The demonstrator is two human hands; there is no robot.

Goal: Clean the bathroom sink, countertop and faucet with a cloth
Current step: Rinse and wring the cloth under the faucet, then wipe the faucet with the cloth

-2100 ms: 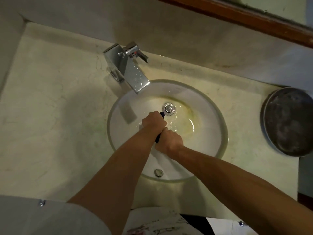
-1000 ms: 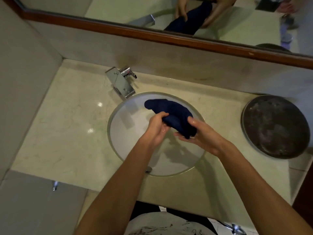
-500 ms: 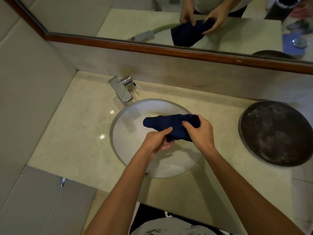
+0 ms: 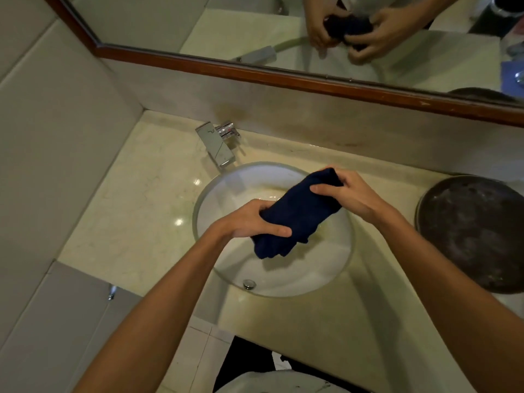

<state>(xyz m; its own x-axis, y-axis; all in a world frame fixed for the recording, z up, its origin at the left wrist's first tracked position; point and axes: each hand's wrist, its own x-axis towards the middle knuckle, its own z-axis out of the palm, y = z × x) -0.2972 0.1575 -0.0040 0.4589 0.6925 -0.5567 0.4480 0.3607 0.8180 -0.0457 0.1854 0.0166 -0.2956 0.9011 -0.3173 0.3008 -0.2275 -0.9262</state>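
cloth [image 4: 297, 219] held over the sink [image 4: 272, 276], bench [image 4: 133, 222] and tap [image 4: 217, 144] unwiped.
soft, limp, likely wet and heavy; left hand [image 4: 249, 221] grips its near end, right hand [image 4: 346, 194] the far end: hold it bunched.

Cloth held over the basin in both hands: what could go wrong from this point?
The dark blue cloth, gripped by the left hand and right hand, hangs above the sink; wringing could drip onto the countertop. A right elbow swing might knock the round dark tray nearby.
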